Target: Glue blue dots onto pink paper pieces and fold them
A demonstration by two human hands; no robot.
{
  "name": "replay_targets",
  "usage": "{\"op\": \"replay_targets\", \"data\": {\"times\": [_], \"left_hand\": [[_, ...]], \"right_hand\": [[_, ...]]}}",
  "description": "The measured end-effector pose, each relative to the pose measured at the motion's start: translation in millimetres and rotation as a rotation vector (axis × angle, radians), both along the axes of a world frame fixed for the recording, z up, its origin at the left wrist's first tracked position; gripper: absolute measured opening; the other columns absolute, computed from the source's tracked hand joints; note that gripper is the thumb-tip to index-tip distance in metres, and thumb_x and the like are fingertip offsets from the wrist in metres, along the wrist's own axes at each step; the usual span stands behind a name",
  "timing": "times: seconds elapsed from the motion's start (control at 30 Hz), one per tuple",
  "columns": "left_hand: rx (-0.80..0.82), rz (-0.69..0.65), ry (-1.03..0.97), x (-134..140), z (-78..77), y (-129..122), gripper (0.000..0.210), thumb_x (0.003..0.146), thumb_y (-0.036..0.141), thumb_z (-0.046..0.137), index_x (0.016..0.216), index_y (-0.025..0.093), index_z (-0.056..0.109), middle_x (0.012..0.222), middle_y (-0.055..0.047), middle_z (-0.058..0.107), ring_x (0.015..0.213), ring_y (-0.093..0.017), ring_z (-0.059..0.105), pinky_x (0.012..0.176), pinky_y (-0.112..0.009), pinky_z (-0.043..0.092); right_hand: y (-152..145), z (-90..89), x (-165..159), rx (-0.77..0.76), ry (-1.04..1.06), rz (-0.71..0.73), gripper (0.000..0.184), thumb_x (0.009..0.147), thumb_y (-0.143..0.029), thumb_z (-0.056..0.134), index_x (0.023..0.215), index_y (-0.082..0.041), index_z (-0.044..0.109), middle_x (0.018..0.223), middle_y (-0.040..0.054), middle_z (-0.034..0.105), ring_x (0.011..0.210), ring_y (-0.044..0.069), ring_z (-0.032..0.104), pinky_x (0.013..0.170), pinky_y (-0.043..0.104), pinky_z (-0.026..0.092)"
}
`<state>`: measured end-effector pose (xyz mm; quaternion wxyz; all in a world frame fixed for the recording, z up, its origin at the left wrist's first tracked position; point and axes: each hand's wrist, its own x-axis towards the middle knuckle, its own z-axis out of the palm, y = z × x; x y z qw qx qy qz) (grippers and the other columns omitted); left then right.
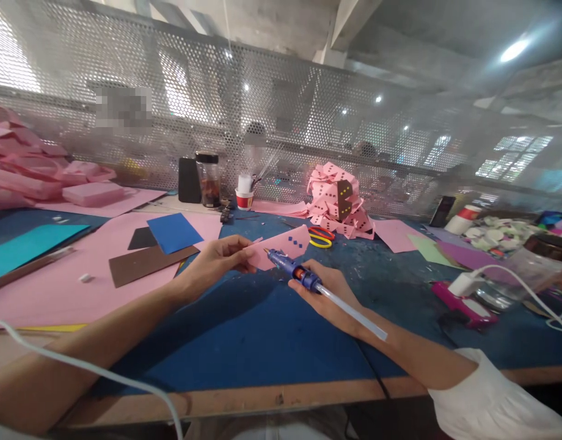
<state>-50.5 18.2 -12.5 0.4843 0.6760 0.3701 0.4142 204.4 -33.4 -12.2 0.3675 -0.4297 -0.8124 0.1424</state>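
Note:
My left hand (226,256) pinches the left end of a pink foam piece (281,247), held up above the blue table mat. Several small dark blue squares (295,241) sit on the right part of that piece. My right hand (329,293) is wrapped round a blue glue gun (288,266), its nozzle pointing left at the piece's face. A long clear glue stick (352,311) sticks out of the gun's back end. Whether the nozzle touches the piece I cannot tell. Red and yellow scissors (321,236) lie just behind the piece.
Blue (173,232) and brown sheets (148,266) lie on pink foam at left. A heap of dotted pink pieces (333,198) stands behind, near a jar (209,183) and a paper cup (244,197). A pink power strip (464,305) with a white cable is at right.

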Motion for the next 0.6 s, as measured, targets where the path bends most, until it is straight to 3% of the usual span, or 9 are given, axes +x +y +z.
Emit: {"op": "replay_targets", "data": {"times": [0.6], "left_hand": [[-0.011, 0.011, -0.004, 2.1, 5.0, -2.9, 0.033, 0.079, 0.046, 0.065, 0.099, 0.019, 0.064, 0.084, -0.003, 0.071, 0.071, -0.016, 0.066, 0.071, -0.029, 0.054]], "right_hand": [[3.4, -3.7, 4.1, 0.002, -0.075, 0.005, 0.013, 0.085, -0.031, 0.057, 0.092, -0.021, 0.056, 0.076, -0.0002, 0.063, 0.063, 0.014, 0.057, 0.060, 0.022, 0.037]]}}
